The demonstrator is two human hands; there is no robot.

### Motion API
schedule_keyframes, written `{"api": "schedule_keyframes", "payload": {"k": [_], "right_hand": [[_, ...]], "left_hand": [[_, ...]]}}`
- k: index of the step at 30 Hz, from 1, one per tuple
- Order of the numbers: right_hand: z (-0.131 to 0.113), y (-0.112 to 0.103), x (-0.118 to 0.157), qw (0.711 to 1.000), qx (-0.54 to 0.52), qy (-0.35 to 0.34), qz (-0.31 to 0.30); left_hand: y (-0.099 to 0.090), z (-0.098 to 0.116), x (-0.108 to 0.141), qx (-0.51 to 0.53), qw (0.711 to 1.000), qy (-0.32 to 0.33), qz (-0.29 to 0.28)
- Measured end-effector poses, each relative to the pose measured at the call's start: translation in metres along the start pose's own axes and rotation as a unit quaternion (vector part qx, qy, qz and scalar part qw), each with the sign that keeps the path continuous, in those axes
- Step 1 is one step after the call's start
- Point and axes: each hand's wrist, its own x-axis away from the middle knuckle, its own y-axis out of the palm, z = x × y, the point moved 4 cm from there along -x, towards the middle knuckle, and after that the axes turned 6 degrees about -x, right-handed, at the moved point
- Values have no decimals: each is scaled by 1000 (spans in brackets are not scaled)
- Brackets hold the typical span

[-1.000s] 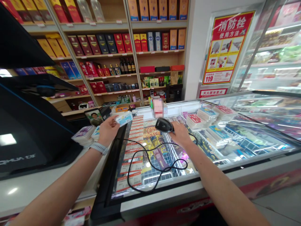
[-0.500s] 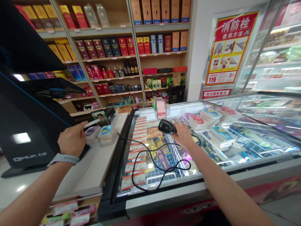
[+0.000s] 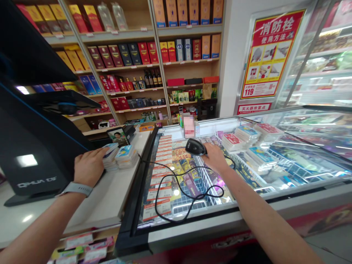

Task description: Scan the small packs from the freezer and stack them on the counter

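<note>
Left hand [image 3: 89, 168] at stack's edge [image 3: 111, 158] (terminal-side [image 3: 41, 154])

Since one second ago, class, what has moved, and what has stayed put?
The left hand carried a blue pack leftward and down onto the left stack of packs; whether it let go is unclear. The right hand still holds the scanner above the freezer; the cable stays looped.

This is a food shop. Tall wooden shelves [image 3: 139, 14] hold rows of bright boxes [image 3: 125, 55] and wine bottles [image 3: 153, 79], with little price tags [image 3: 134, 67] along the edges. A glass-topped chest freezer [image 3: 192, 226] has packets [image 3: 191, 184] inside and a row of price labels [image 3: 158, 207]. There is a black checkout machine [image 3: 41, 154] and a barcode scanner [image 3: 195, 147] too.
</note>
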Motion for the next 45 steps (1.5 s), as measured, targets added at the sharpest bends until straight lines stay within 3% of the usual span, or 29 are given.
{"api": "schedule_keyframes", "payload": {"k": [8, 12, 16, 19, 24, 27, 31, 39, 45], "right_hand": [[-1, 0, -1, 1000, 2, -7, -4], [-2, 0, -1, 1000, 0, -4, -9], [-2, 0, 0, 1000, -4, -1, -16], [-2, 0, 0, 1000, -8, -2, -16], [-2, -1, 0, 1000, -5, -6, -7], [-2, 0, 0, 1000, -4, -4, -6], [-2, 0, -1, 1000, -3, 0, -8], [-1, 0, -1, 1000, -4, 4, -11], [-1, -2, -1, 1000, 3, 10, -14]], "left_hand": [[9, 2, 5, -6, 999, 18, 32], [0, 17, 5, -9, 1000, 9, 20], [-18, 44, 9, -6, 999, 40, -11], [-26, 73, 19, 56, 993, 103, -18], [-20, 127, 47, 181, 966, 166, -81], [-17, 147, 59, 206, 952, 188, -129], [-20, 151, 64, 196, 942, 219, -161], [-29, 148, 61, 195, 938, 216, -188], [-20, 147, 58, 203, 938, 208, -191]]}}
